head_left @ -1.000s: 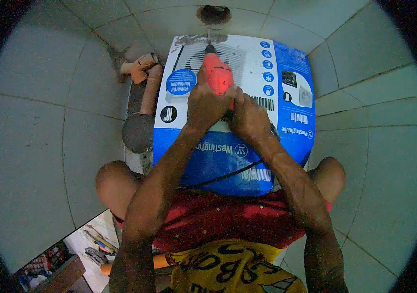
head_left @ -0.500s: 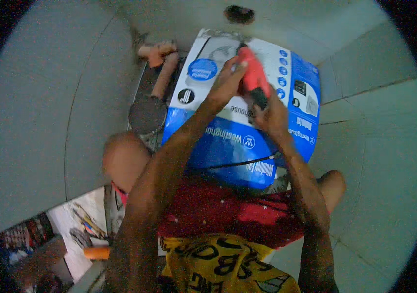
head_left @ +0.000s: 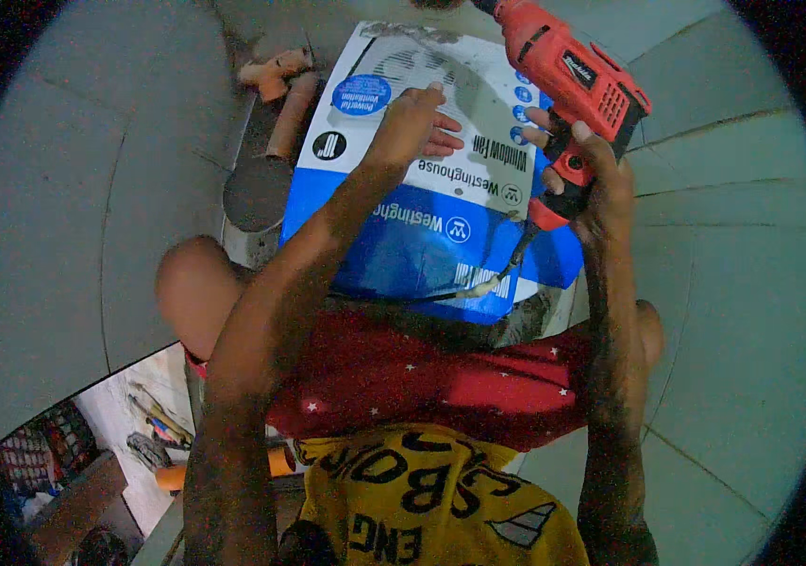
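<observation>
My right hand is wrapped round the handle of a red and black corded power drill, held up at the right with its nose pointing to the far left. The tip of the nose runs out at the top edge of the picture. From the handle a dark cable hangs down over the front of a blue and white fan carton. My left hand hovers over or rests on the carton, fingers apart and holding nothing; whether it touches the cardboard I cannot tell.
Orange-brown pipe pieces lie left of the carton beside a dark round-ended object. Tiled walls close in on both sides. At lower left are an orange pipe, several hand tools and a crate-like mesh container.
My right hand has raised the drill off the carton area, up and to the right, and turned it. My left hand has let go of the drill and moved slightly left.
</observation>
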Available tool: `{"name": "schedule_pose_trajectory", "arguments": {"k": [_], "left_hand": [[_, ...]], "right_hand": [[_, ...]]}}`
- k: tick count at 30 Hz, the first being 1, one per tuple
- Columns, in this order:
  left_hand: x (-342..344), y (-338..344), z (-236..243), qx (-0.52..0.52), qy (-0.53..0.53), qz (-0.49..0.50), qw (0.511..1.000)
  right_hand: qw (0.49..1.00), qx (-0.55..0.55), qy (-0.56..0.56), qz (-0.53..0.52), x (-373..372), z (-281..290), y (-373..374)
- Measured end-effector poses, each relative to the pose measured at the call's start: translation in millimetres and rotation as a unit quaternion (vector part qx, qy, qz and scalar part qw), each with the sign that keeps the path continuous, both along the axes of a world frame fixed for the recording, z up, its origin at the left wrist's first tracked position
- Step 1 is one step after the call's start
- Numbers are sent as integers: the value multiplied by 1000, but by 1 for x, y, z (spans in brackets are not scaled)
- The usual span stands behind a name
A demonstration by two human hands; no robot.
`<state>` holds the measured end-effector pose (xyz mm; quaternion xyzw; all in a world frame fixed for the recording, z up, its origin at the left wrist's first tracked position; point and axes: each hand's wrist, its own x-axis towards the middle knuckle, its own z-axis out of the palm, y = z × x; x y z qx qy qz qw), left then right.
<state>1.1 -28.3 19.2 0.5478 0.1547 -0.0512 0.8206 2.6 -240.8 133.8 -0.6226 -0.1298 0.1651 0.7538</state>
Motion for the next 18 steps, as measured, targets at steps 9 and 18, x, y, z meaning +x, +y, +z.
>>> {"name": "schedule_pose_trajectory", "arguments": {"k": [9,18], "left_hand": [[-34,-20,73,56,-128,-55,989],[-41,-4,64,-153,-130,8,980]], "right_hand": [[987,128,61,72,-10,0,6],[990,83,48,102,-14,-7,18]]}}
